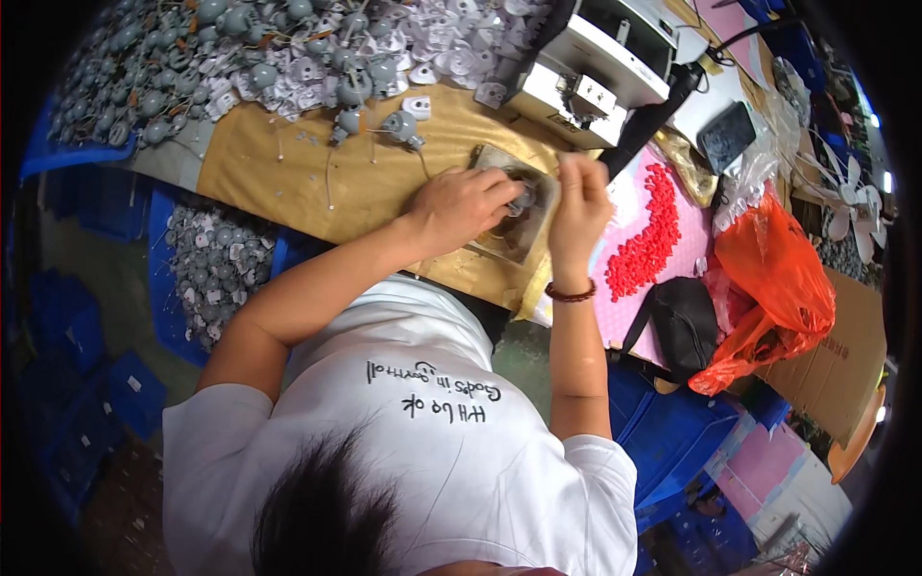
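My left hand point(461, 209) reaches over a shallow square tray point(526, 252) with its fingertips closed on a small pale grey part point(521, 199). The fingers partly cover that part, so its exact kind is unclear. Just right of the tray, my right hand point(582, 202) is raised with thumb and fingers pinched together. Its fingertips are blurred, and whatever may be between them cannot be made out. Left of my left hand, grey ball-shaped parts point(401, 129) with thin wires lie on the tan cloth point(279, 173).
Heaped grey ball-shaped parts point(154, 101) and white plastic pieces point(451, 48) fill the far left. A white machine point(591, 72) stands beyond the tray. Small red pieces point(645, 240), a black pouch point(684, 322) and an orange plastic bag point(780, 269) lie at the right. A blue bin point(173, 298) is below left.
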Demonstrator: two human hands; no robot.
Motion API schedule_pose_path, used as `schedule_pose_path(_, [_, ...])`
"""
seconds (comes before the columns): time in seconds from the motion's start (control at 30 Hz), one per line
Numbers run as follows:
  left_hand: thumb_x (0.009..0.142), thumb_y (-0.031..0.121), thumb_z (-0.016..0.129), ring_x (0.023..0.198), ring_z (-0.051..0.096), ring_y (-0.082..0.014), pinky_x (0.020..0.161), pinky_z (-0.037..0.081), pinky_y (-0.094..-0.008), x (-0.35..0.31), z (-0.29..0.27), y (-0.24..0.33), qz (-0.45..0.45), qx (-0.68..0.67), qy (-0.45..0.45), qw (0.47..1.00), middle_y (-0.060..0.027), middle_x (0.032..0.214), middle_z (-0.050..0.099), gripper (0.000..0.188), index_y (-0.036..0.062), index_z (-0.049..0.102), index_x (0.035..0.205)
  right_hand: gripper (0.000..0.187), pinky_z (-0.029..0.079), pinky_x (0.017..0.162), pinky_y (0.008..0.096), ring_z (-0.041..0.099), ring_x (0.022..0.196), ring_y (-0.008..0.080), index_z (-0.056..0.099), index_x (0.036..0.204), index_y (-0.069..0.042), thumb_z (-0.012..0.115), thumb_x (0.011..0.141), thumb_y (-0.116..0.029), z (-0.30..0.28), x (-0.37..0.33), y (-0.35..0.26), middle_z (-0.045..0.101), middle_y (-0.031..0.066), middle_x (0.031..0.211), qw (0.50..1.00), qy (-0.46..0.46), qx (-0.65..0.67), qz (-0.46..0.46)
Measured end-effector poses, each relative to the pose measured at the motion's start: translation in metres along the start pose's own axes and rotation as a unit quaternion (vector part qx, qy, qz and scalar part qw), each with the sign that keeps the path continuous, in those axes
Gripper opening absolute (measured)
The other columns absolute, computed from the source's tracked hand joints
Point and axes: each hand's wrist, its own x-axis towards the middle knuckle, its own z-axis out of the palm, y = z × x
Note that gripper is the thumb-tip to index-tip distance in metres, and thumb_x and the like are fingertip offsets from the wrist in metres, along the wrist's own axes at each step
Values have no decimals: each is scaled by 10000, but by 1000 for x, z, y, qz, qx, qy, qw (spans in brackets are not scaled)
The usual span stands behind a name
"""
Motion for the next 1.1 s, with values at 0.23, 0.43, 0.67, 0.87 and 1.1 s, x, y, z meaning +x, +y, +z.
schedule_pose_path(0.23, [839, 129, 681, 884, 629, -301, 742, 522, -413, -43, -107, -4, -14, -33, -110, 993, -83, 988, 596, 278, 101, 626, 1110, 123, 468, 820, 233, 593, 915, 98, 694, 1013, 45, 651, 947, -49, 2, 12, -25, 670, 56, 1015, 970, -204, 127, 33])
schedule_pose_path(0.43, [767, 88, 714, 908, 643, -324, 785, 512, -423, -111, -226, -15, -241, 156, -262, 921, -100, 928, 650, 272, 91, 676, 1036, 159, 479, 804, 225, 613, 909, 86, 691, 1057, 29, 656, 955, -87, -36, 0, 4, 681, 32, 1040, 965, -232, 47, 110])
schedule_pose_path(0.67, [784, 82, 624, 931, 589, -296, 784, 518, -397, -2, -112, -42, 5, 174, -10, 985, -112, 1022, 612, 225, 43, 632, 1005, 166, 505, 806, 328, 648, 886, 238, 687, 1081, -19, 629, 926, -41, -112, 27, 44, 674, 122, 1004, 932, -90, -349, -43])
schedule_pose_path(0.87, [815, 215, 621, 1031, 558, -279, 808, 423, -410, 42, -52, -64, -144, 422, -167, 879, -114, 1058, 664, 272, 66, 720, 1019, 251, 495, 863, 452, 602, 1014, 375, 660, 1120, -63, 611, 874, -62, -184, 49, 84, 630, 197, 1066, 774, -97, -618, -97])
schedule_pose_path(1.1, [810, 199, 643, 1046, 546, -270, 848, 383, -439, 38, -42, -70, -144, 374, -144, 905, -95, 1073, 650, 325, 69, 650, 1108, 183, 482, 823, 468, 599, 948, 396, 654, 1073, -15, 572, 921, -77, -187, 53, 97, 625, 214, 1010, 793, -122, -594, -60])
